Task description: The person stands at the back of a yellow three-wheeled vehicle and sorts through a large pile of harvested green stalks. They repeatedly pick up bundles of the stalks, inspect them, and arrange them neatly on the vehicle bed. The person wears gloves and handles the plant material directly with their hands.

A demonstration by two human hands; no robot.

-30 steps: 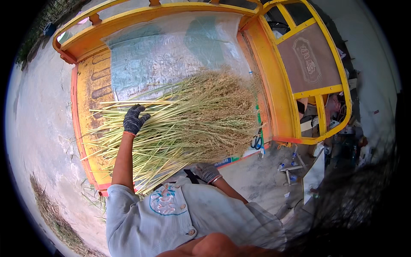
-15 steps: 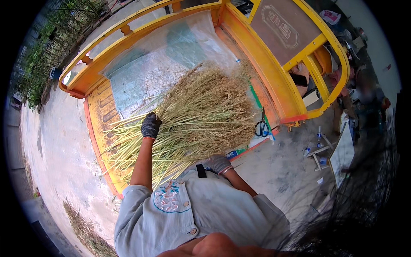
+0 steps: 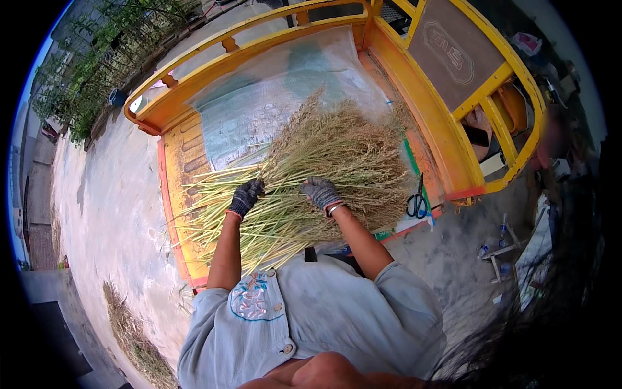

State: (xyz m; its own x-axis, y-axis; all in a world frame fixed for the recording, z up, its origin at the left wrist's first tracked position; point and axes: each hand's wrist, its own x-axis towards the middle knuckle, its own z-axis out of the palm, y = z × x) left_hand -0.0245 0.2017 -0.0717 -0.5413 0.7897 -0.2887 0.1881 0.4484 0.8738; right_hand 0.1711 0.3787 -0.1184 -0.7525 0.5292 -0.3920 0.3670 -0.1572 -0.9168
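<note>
A wide heap of dried grass stalks [image 3: 223, 207], pale green at the left and with brown feathery seed heads [image 3: 356, 155] at the right, lies across the yellow cart bed. My left hand [image 3: 245, 196], in a dark knitted glove, is closed round some stalks near where the bare stems meet the bushy part. To its right, my right hand [image 3: 321, 193], in a greyer glove with a bracelet at the wrist, rests over the heap. Its fingers are curled and pinched on thin stalks; the fingertips are partly hidden. Black-handled scissors [image 3: 416, 204] lie at the bed's right edge.
A clear plastic sheet [image 3: 259, 97] covers the far part of the bed. Yellow rails [image 3: 240, 42] and a framed panel [image 3: 453, 52] border the cart. Dry plant litter [image 3: 139, 337] lies on the concrete at lower left; green shrubs [image 3: 84, 97] grow beyond.
My right hand has come up from beside my waist onto the stalks, near my left hand. The left hand keeps its hold. The whole view has shifted slightly.
</note>
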